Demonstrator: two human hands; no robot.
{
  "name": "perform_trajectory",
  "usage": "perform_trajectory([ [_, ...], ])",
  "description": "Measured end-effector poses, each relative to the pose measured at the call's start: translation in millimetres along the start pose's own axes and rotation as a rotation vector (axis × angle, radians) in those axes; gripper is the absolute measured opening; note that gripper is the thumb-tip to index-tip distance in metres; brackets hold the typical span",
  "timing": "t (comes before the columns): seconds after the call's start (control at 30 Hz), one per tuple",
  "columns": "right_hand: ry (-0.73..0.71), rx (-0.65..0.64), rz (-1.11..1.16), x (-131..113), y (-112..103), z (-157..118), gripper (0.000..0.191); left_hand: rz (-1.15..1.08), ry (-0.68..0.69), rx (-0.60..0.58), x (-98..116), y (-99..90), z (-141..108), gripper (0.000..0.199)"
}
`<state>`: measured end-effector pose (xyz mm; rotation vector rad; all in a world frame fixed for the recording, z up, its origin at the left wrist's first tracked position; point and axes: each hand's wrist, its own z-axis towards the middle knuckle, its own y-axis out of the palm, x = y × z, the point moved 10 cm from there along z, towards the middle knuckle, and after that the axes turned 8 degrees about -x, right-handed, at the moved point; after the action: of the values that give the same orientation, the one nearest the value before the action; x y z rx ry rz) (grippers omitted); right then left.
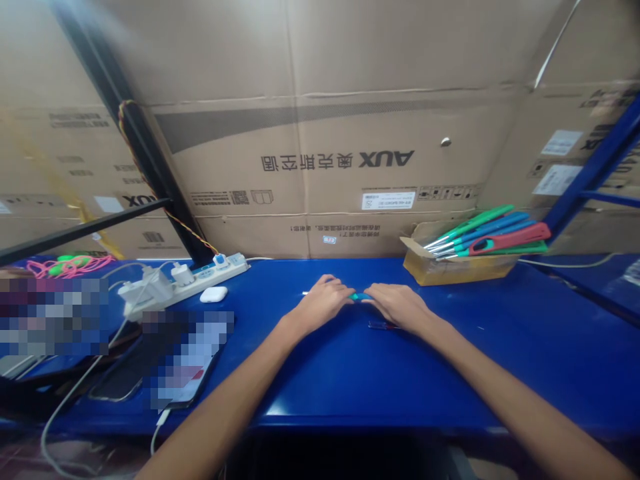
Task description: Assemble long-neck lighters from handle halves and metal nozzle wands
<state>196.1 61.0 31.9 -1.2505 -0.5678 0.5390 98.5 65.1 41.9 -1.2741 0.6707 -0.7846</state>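
Over the middle of the blue table [320, 380], my left hand [325, 301] and my right hand [399, 307] are close together. Both are closed around one long-nosed lighter [357, 296]. Only a short green and blue piece of its handle shows between them. A pale metal tip sticks out left of my left hand. Just below my right hand lies a small thin object with a dark and reddish part [379, 325]; its kind is unclear, and the hand hides part of it.
An open cardboard box [460, 272] of several coloured long-nosed lighters stands at back right. On the left are a power strip [235, 267] with chargers, a white earbud case [213, 294], two phones [187, 373] and cables. Large cartons [320, 133] wall the back.
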Motion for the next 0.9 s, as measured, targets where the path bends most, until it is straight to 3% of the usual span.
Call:
perform_trajectory([
  [0.27, 0.005, -0.012, -0.096, -9.6, -0.9, 0.1, 0.031, 0.002, 0.028, 0.035, 12.0, -0.4, 2.0, 0.021],
  [0.5, 0.011, 0.176, -0.107, -13.2, -16.4, -8.3, 0.031, 0.09, 0.051, 0.126, 20.9, -14.0, 0.4, 0.025],
  [0.7, 0.037, -0.003, 0.033, -4.8, -8.2, 1.2, 0.028, 0.124, 0.018, 0.077, 15.9, -1.9, 2.7, 0.024],
  [0.9, 0.201, -0.113, 0.343, 39.6, -9.9, -4.4, 0.028, 0.057, -0.068, -0.067, -7.9, 18.9, 1.8, 0.034],
])
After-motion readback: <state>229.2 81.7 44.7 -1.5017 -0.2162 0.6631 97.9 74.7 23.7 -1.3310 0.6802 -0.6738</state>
